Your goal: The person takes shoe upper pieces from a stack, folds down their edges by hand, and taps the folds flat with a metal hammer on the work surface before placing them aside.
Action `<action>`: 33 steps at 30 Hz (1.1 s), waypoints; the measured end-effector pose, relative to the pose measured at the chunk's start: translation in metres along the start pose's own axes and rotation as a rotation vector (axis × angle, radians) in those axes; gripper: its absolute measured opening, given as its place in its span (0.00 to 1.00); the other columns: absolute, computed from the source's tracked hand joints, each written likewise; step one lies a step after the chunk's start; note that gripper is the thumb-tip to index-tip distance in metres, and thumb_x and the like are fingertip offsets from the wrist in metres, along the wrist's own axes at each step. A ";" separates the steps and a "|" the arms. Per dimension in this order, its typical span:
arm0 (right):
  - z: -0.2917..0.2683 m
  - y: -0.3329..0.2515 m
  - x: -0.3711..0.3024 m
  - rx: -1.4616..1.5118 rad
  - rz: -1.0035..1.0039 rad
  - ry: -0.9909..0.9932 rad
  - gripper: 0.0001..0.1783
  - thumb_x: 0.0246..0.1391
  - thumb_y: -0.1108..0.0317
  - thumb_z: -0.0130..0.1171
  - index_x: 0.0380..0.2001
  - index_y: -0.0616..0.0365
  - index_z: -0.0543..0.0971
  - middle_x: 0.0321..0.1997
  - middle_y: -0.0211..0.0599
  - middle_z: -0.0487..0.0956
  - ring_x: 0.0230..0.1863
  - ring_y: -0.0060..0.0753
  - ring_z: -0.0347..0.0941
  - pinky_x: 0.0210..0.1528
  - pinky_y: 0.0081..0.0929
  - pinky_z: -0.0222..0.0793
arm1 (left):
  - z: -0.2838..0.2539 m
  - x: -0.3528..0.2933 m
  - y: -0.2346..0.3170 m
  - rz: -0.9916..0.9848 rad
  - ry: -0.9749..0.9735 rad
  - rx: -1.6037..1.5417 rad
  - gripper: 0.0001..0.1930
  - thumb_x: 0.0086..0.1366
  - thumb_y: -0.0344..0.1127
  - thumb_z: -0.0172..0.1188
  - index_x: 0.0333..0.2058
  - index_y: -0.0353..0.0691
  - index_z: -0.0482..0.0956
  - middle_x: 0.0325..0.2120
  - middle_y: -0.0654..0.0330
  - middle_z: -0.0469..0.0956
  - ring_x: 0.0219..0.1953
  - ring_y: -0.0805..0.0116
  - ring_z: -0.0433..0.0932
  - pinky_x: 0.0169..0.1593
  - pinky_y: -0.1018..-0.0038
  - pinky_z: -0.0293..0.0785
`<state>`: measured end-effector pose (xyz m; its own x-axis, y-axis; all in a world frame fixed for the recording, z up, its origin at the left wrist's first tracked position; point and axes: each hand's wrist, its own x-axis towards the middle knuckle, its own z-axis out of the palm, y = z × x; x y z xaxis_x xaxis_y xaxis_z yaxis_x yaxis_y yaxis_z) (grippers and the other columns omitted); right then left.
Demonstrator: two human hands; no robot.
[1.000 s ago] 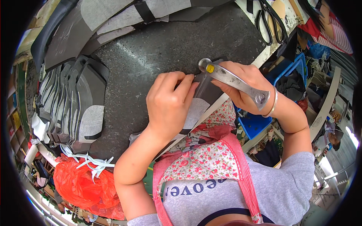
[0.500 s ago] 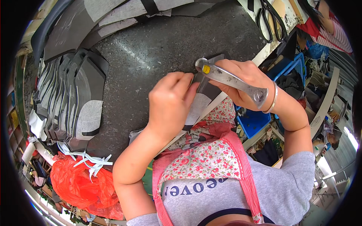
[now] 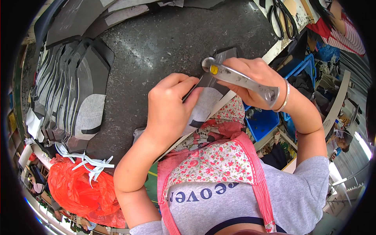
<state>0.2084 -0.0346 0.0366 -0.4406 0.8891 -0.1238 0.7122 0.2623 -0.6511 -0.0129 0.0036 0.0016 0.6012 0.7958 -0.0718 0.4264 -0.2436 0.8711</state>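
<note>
Stack (image 3: 74, 90) shifted; piece (image 3: 207, 102) seemingly under left hand (image 3: 170, 107)

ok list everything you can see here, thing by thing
worktable: one, dark grey, centre
cut piece: one, grey and white, under both hands
metal tool: one, silver with yellow dot, in right hand
stacked pieces: one row, grey and white, table's left
scissors: one pair, black, top right
plastic bag: one, red, lower left
white strips: several, above bag
crate: one, blue, right
left hand: pressing cut piece
right hand: gripping metal tool
</note>
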 end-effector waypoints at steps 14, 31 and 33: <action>0.008 -0.014 -0.002 0.012 0.014 -0.073 0.27 0.37 0.73 0.65 0.43 0.65 0.68 0.30 0.50 0.75 0.32 0.58 0.75 0.31 0.46 0.71 | -0.019 -0.019 -0.010 0.065 -0.045 0.055 0.08 0.49 0.26 0.66 0.30 0.31 0.81 0.28 0.54 0.76 0.32 0.57 0.78 0.37 0.66 0.75; 0.018 -0.038 0.004 0.001 0.036 -0.103 0.19 0.44 0.74 0.64 0.41 0.64 0.72 0.36 0.49 0.76 0.33 0.56 0.76 0.31 0.41 0.73 | -0.025 -0.048 -0.020 0.192 -0.022 0.161 0.10 0.51 0.26 0.65 0.34 0.34 0.80 0.31 0.56 0.77 0.33 0.57 0.77 0.38 0.66 0.75; 0.020 -0.042 0.006 -0.086 -0.077 0.084 0.16 0.47 0.74 0.63 0.41 0.64 0.72 0.35 0.49 0.76 0.33 0.56 0.76 0.31 0.40 0.74 | -0.022 -0.052 -0.017 0.309 0.032 0.309 0.10 0.51 0.23 0.66 0.34 0.33 0.81 0.31 0.55 0.76 0.34 0.56 0.77 0.38 0.66 0.75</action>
<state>0.1644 -0.0481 0.0482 -0.4512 0.8924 -0.0105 0.7237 0.3589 -0.5895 -0.0665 -0.0215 0.0013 0.7134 0.6749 0.1886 0.4148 -0.6237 0.6625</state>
